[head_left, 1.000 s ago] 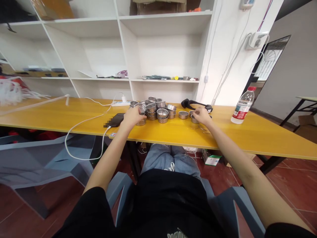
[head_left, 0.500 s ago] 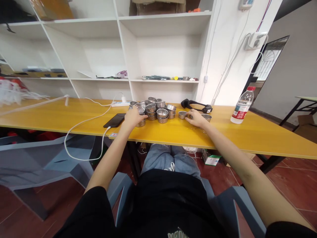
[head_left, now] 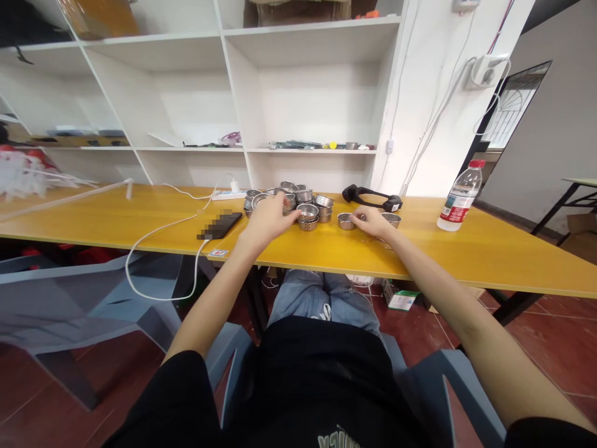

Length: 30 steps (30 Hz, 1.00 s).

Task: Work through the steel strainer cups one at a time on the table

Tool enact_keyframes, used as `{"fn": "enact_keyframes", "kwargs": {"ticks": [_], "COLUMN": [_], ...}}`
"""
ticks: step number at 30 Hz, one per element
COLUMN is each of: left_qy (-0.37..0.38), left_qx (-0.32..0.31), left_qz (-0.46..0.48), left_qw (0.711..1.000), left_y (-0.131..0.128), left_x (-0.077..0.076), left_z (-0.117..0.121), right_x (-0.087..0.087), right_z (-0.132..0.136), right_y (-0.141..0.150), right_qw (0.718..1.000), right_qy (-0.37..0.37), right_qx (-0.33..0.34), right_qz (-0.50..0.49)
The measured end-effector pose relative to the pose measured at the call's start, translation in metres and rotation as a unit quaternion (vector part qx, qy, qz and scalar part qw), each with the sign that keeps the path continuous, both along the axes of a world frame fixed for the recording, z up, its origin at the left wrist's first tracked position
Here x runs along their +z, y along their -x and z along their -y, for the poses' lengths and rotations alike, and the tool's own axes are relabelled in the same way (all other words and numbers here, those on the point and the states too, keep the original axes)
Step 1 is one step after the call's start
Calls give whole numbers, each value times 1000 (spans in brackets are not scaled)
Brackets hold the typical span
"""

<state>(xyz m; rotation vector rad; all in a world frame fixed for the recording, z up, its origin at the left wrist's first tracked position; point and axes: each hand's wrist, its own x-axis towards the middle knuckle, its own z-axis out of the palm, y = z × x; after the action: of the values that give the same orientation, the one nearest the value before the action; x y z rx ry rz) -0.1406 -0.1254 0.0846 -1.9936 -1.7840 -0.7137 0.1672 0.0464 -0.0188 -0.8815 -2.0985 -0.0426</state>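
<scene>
A heap of small perforated metal cups [head_left: 308, 211] sits mid-table on the yellow table [head_left: 326, 249]. My left hand [head_left: 267, 219] lies over the left side of the heap, fingers reaching onto the cups; whether it grips one is hidden. My right hand [head_left: 373, 221] rests on the tabletop between two single cups. Its fingertips are at the near-left single cup [head_left: 346, 220], and the other single cup [head_left: 390, 218] stands just behind it.
A dark phone [head_left: 221, 225] on a white cable [head_left: 158, 233] lies left of the heap. A black handled tool [head_left: 370, 198] lies behind, and a water bottle [head_left: 459, 196] stands right. White shelves [head_left: 303, 93] back the table. I sit on a grey chair [head_left: 448, 386].
My left hand moved right, from the heap's left edge onto the cups. My right hand set its cup down and now lies lower on the table between two single cups.
</scene>
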Motion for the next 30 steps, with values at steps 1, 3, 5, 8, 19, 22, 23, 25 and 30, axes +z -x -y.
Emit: {"fn": "enact_keyframes", "kwargs": {"ticks": [1, 3, 5, 8, 19, 22, 23, 25, 30], "left_qy": [15, 2, -73, -79, 38, 54, 61, 77, 102], "left_qx": [-79, -205, -253, -293, -219, -138, -131, -132, -155], "left_qz": [10, -19, -95, -153, -129, -136, -127, -106, -99], "left_qw": [997, 979, 960, 941, 966, 980, 981, 983, 978], "left_y": [-10, -34, -59, -85, -105, -119, -121, -121, -116], "left_x": [-6, -22, -45, -77, -91, -91, -91, -92, -91], "left_z": [1, 2, -3, -17, -44, -47, -48, -51, -54], "right_x": [0, 0, 2, 9, 14, 18, 21, 26, 26], "right_z": [1, 3, 6, 14, 89, 97, 98, 102, 106], "right_y": [0, 0, 0, 1, -23, -20, -17, -12, -8], "right_qw": [1000, 999, 996, 990, 998, 977, 965, 949, 947], "right_qy": [-7, -26, -53, -104, 26, 176, 225, 274, 273], "right_qx": [14, 42, 51, 37, 37, -57, -73, -98, -110], "right_qz": [-9, -20, -42, -89, 39, 111, 112, 119, 132]}}
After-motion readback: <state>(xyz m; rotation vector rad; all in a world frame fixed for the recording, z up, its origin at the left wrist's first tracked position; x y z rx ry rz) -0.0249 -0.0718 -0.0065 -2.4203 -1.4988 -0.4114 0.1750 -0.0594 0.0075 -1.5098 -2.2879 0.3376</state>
